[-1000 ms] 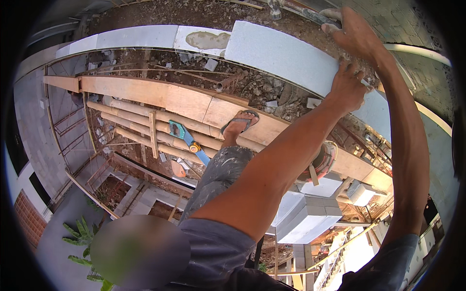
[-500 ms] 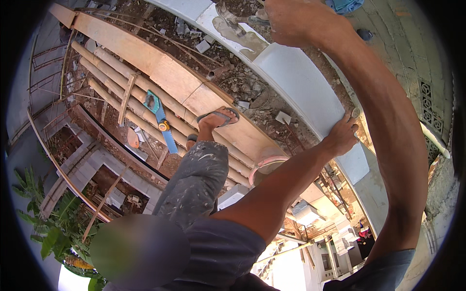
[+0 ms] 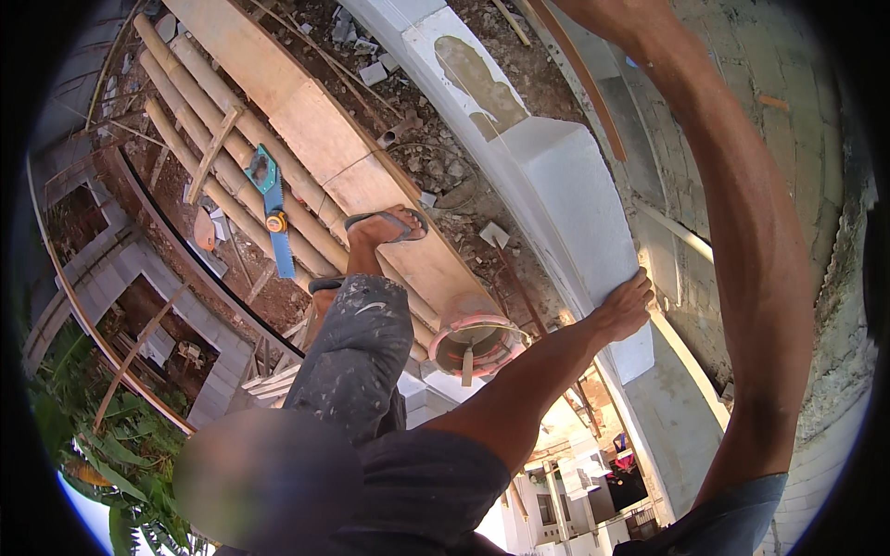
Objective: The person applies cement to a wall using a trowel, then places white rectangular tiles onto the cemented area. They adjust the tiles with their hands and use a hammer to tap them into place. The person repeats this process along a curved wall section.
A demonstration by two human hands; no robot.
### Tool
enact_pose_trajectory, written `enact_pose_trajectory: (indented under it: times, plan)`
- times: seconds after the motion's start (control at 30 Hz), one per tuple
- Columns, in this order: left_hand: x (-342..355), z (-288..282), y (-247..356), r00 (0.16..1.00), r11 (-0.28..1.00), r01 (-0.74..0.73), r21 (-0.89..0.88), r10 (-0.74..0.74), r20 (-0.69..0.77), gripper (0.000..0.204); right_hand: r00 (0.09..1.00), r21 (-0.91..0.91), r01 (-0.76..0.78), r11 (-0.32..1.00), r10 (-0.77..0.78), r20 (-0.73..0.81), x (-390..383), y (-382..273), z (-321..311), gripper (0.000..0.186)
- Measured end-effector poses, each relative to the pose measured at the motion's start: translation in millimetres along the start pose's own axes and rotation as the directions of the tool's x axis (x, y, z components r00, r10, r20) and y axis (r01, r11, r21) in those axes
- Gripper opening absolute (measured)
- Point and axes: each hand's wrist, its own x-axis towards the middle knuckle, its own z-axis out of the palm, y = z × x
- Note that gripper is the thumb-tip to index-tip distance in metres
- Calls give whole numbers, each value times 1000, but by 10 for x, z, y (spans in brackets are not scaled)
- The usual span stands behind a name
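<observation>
My left hand (image 3: 629, 306) grips the end of a white building block (image 3: 579, 190), its fingers bent over the edge. The block sits on a wall top, tilted relative to the row of pale blocks (image 3: 431, 32) beyond it. A wet grey mortar patch (image 3: 477, 79) spreads on that row. At the top edge is my right hand (image 3: 623, 17), cut off by the frame; its fingers and anything in them are hidden. A pinkish bucket (image 3: 454, 326) with a stick-like handle in it stands by my left forearm.
My sandalled foot (image 3: 394, 225) stands on a wooden plank (image 3: 306, 120) beside bamboo poles (image 3: 209, 88). On the poles lie a handsaw (image 3: 274, 199) with a teal handle and a yellow tape measure (image 3: 276, 221). Rubble (image 3: 445, 171) covers the ground between plank and wall.
My right hand has moved up and right, mostly out of the picture, and the trowel-like tool it held is out of sight. The block now sits angled. More of the bucket shows.
</observation>
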Motion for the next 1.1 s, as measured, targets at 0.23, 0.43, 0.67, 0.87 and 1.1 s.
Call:
enact_pose_trajectory:
  times: [0.23, 0.43, 0.67, 0.87, 1.1]
  plan:
    - [-17, 16, 7, 1000, 1000, -22, -11, 22, -20, 25, 780, -432, 154, 889, 159, 605, -298, 442, 357, 35]
    - [80, -11, 146, 998, 999, -48, 6, 48, -34, 26, 965, -210, 49, 976, 8, 261, 44, 204, -179, 42]
    - [14, 35, 57, 1000, 998, -1, -70, 1, -8, 28, 807, -450, 270, 851, 54, 588, -268, 213, 155, 39]
    - [109, 66, 134, 993, 990, -79, -120, 88, 75, 29, 906, -313, -40, 949, 166, 388, -708, 539, -211, 36]
    - [-31, 202, -135, 983, 994, -86, -61, 75, -166, 36, 788, 530, -334, 779, 540, -297, -2648, 765, -81, 33]
